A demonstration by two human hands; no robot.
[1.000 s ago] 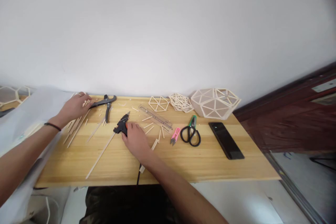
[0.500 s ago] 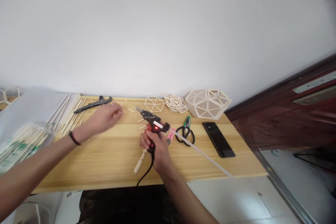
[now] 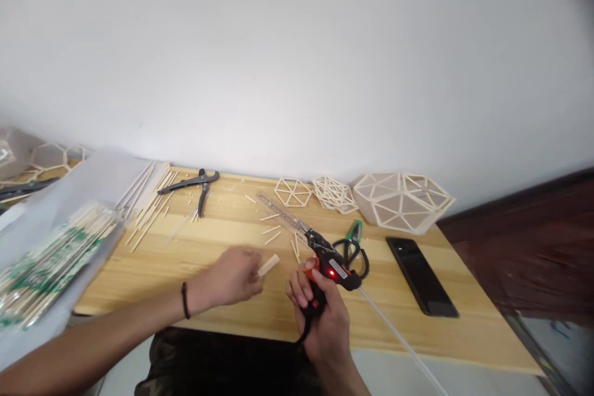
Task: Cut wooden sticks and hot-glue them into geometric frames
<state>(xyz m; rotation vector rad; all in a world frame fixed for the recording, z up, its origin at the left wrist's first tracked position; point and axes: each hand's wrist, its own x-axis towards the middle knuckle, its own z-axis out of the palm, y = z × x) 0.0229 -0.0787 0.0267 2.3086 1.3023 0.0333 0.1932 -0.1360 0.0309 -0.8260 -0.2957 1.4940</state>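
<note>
My right hand [image 3: 320, 303] is wrapped round the handle of a black hot glue gun [image 3: 331, 266]. Its red light is on, its nozzle points up and left, and a long clear glue stick [image 3: 399, 337] sticks out of the back. Low over the table, my left hand [image 3: 234, 278] pinches a small flat piece of wood [image 3: 268, 265] that juts out to the right. Short cut wooden sticks [image 3: 271, 234] and a clear ruler [image 3: 283, 213] lie beyond the nozzle. Black-handled scissors [image 3: 346, 250] are partly hidden behind the gun.
Black cutters [image 3: 190, 182] lie beside loose sticks [image 3: 151, 210] and a bag of sticks [image 3: 60, 266] at the left. A flat stick hexagon [image 3: 293, 192], a stacked bundle of stick frames [image 3: 333, 193] and a stick dome [image 3: 399, 201] line the wall. A phone [image 3: 421, 275] lies at the right.
My left hand has come down and right from near the cutters and now grips the wood piece that lay on the table. The view has shifted; the glue gun stays in my right hand.
</note>
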